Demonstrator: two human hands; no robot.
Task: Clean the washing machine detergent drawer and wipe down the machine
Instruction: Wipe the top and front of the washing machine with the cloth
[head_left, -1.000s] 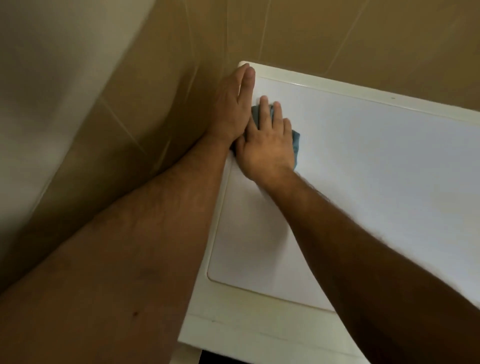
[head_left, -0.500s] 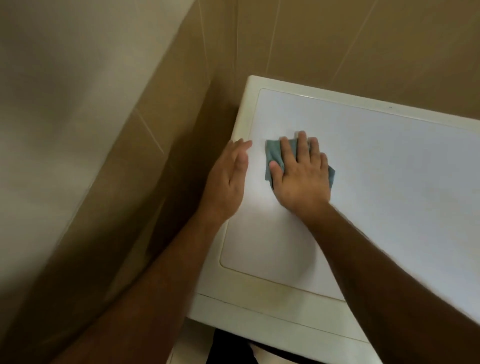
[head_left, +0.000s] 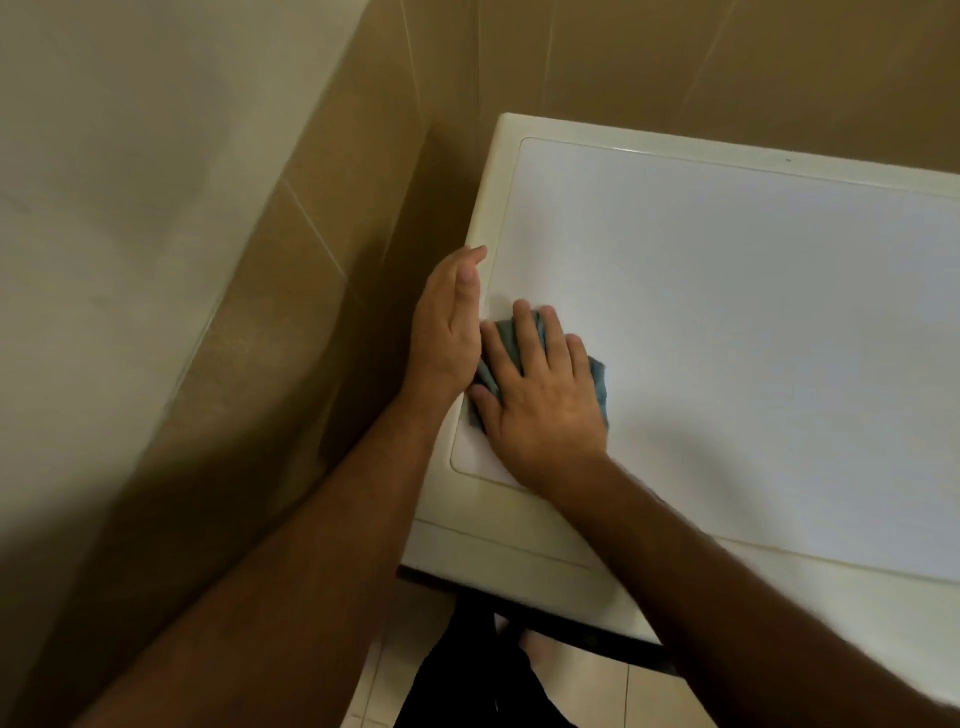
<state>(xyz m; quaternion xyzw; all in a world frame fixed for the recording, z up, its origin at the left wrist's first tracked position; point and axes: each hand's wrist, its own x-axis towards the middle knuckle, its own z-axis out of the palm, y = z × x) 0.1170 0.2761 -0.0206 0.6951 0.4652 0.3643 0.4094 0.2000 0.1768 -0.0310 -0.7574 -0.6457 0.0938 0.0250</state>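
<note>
Both hands have slid nearer, right hand (head_left: 540, 395) flat pressing the crumpled teal cloth (head_left: 597, 382), left hand (head_left: 449, 332) straight-fingered alongside.

Machine top (head_left: 727, 322): you see a smooth white panel with a soft sheen, set in a cream, plastic-looking rim.
Cloth (head_left: 597, 379): your rag is soft, matt blue-grey fabric, creased.
Wall (head_left: 363, 171): you face smooth tan tiles with thin pale grout lines.
Floor (head_left: 639, 696): pale, smooth tiles.

Bare forearms (head_left: 291, 571), no sleeves, dark shorts (head_left: 467, 675)
</note>
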